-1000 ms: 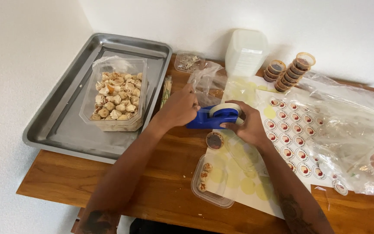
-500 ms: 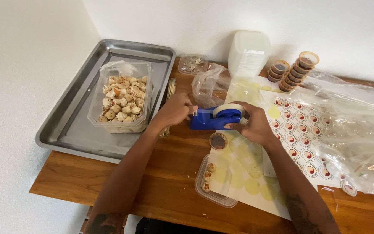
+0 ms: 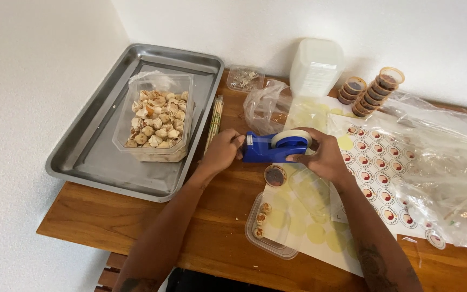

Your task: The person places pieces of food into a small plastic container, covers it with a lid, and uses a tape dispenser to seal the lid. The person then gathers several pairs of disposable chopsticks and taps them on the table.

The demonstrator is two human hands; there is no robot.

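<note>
Since the earlier frame our left hand (image 3: 221,152) has slid in to touch the cutter end of the blue tape dispenser (image 3: 270,147), while the right hand (image 3: 322,158) stays put. We see the left hand's fingers curled together against that end at its nine o'clock, and the right hand pinching the dispenser's roll end at three o'clock. The dispenser sits mid-bench (image 3: 98,216), with the steel tray (image 3: 93,157) of dumplings (image 3: 157,119) at ten o'clock, the sticker sheet (image 3: 377,162) at three, and a clear lidded container (image 3: 268,227) at six.
</note>
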